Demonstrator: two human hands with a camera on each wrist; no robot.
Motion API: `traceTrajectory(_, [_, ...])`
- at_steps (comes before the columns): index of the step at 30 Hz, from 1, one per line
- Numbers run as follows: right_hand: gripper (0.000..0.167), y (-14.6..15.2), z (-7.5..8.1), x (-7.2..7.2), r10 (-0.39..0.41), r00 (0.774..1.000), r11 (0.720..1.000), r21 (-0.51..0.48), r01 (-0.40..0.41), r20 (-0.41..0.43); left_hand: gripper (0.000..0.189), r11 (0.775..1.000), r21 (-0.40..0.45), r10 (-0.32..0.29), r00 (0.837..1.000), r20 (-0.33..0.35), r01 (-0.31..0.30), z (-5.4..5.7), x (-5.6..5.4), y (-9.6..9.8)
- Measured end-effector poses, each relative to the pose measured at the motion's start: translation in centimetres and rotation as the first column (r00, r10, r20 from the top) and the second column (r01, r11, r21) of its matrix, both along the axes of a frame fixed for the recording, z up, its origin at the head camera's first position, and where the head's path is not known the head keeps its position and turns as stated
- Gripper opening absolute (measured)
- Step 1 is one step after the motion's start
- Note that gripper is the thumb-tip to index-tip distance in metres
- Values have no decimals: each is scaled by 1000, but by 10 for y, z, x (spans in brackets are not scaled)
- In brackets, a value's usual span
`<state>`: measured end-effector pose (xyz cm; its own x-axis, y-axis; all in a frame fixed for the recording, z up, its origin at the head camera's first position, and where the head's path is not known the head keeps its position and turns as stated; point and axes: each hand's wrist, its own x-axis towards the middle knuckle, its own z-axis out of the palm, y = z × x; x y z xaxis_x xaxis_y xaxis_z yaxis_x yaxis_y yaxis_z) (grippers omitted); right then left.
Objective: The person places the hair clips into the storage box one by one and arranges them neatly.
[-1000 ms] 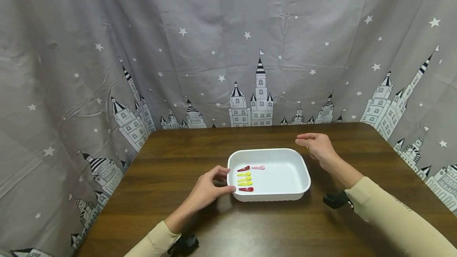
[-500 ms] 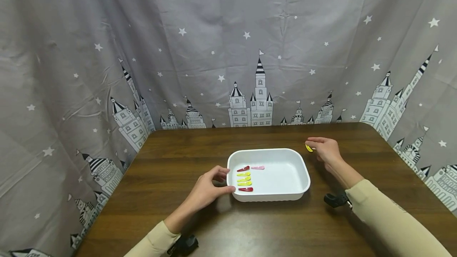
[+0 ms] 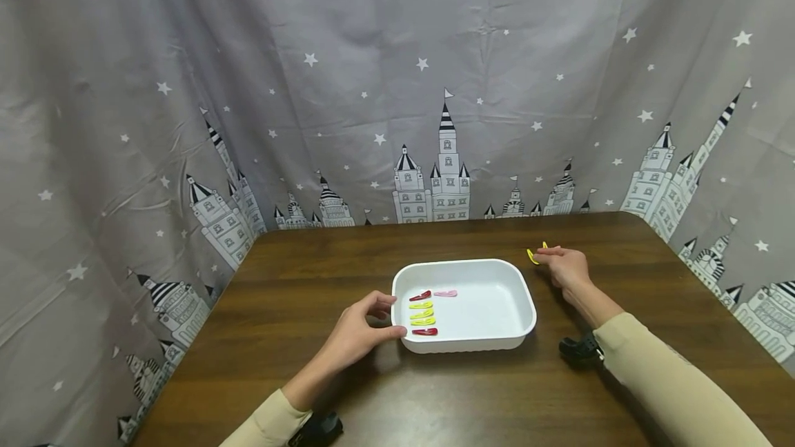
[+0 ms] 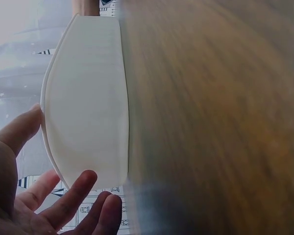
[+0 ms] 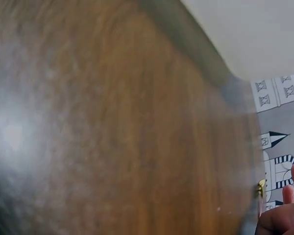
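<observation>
In the head view, a white tray (image 3: 462,345) stands on the table. Its left end is held by my left hand (image 3: 355,334), thumb at the near rim and fingers along the side. Inside lie three yellow hair clips (image 3: 422,313), two red hair clips (image 3: 425,331) and a pink hair clip (image 3: 445,293). Beyond the tray's far right corner, my right hand (image 3: 566,269) pinches a yellow hair clip (image 3: 532,256). A second yellow bit (image 3: 544,245) shows above those fingertips; whether it is another clip I cannot tell. The right wrist view shows yellow (image 5: 261,188) near the fingers.
A brown wooden table (image 3: 298,261) carries the tray. Behind it hangs a grey curtain (image 3: 348,102) printed with castles and stars. Each wrist wears a black device, such as the right one (image 3: 580,350).
My right hand first drew back to the right from above the tray's far right corner, bringing a yellow hair clip into sight. A second yellow bit now shows. My left hand stays at the tray.
</observation>
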<state>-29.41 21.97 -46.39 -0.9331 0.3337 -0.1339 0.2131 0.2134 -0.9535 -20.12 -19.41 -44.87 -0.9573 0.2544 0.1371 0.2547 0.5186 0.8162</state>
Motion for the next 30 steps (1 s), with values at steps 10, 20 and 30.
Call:
traceTrajectory(10, [39, 5, -10, 2, -10, 1000, 997, 81, 10, 9, 50, 1000, -13, -10, 1000, -4, 10, 0, -3, 3])
traceTrajectory(20, [35, 5, -10, -1, -20, 999, 985, 170, 26, -32, 51, 1000, 4, -12, 1000, -6, 12, -3, -5, 4])
traceTrajectory(30, [30, -3, -15, -4, -31, 997, 958, 282, 49, -67, 52, 1000, 1, -5, 1000, 6, 5, -2, -3, 2])
